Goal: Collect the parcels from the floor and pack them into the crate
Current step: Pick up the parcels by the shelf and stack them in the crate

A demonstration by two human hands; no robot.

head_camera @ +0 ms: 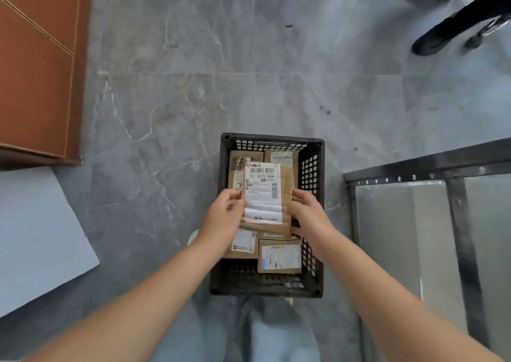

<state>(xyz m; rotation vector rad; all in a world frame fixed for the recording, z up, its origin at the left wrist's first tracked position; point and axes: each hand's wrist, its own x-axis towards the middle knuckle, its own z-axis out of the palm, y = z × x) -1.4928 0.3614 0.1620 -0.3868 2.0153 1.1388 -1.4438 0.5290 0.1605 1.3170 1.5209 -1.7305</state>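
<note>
From the head camera I look straight down into a black latticed crate (313, 168) standing on a grey marbled floor (221, 57), just ahead of my operator's jeans (276, 334). Both bare hands are on one flat brown parcel, the top parcel (265, 195), which carries a large white shipping label with barcodes. The left hand (221, 215) pinches its left edge, fingers curled in against the cardboard, and the right hand (309, 212) clasps the right edge, fingers bent round it close to the crate's right wall. The top parcel sits over the middle of the crate, above the others; I cannot tell whether it rests on them or is held just clear. Four more cardboard parcels lie inside: a far-left parcel (240, 159) and a far-right parcel (280, 157) against the far wall, and a near-left parcel (243, 244) and a near-right parcel (279, 259) side by side below the hands, each with a white label. A strip of the crate's mesh bottom shows bare at the near end. To the left stand a brown panelled cabinet (36, 71) and a pale flat sheet (36, 237) on the floor. To the right is a dark metal frame (453, 223) with shiny panels. At the upper right, another person's dark shoes (434, 38) are blurred.
</note>
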